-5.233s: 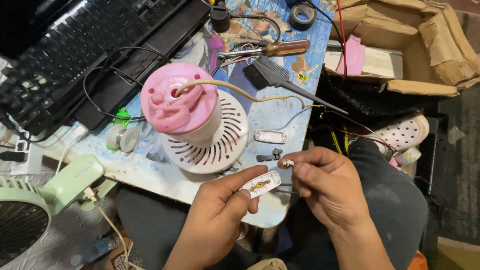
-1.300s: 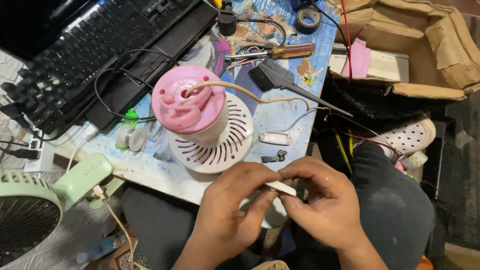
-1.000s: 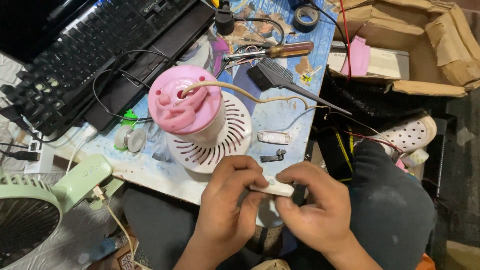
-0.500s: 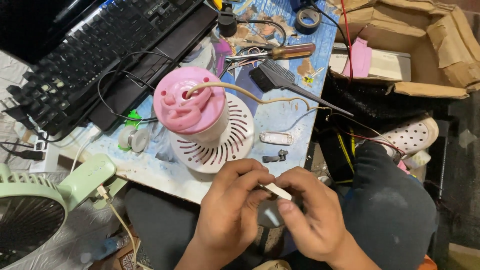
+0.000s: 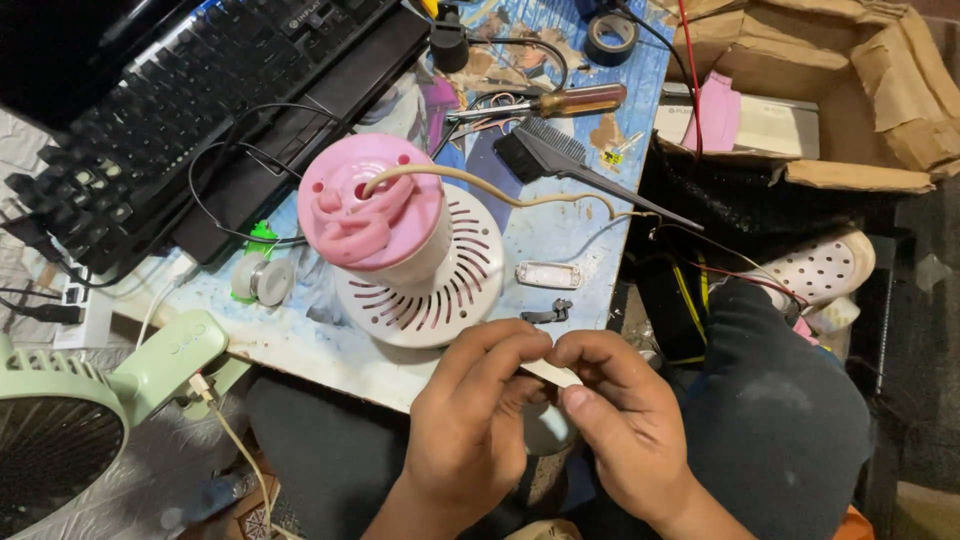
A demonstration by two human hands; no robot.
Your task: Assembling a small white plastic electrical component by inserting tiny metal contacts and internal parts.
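My left hand (image 5: 470, 430) and my right hand (image 5: 620, 420) meet just below the table's front edge, both pinching a small white flat part (image 5: 552, 373) that is mostly hidden by the fingers. Above them on the table (image 5: 560, 225) stands a pink and white round appliance (image 5: 395, 240) with a slotted white base and a beige cord running off to the right. A small white rectangular cover (image 5: 548, 274) and a little dark clip (image 5: 549, 313) lie on the table just beyond my fingertips.
A black keyboard (image 5: 190, 110) lies at the upper left. A black brush (image 5: 575, 165), a screwdriver (image 5: 560, 102) and a roll of black tape (image 5: 611, 36) sit at the back. A green fan (image 5: 90, 400) stands at the lower left, a torn cardboard box (image 5: 840, 90) at the upper right.
Five seconds ago the hands were apart, the left holding the white part in plain view. They have since closed together around it and shifted slightly down, hiding most of it.
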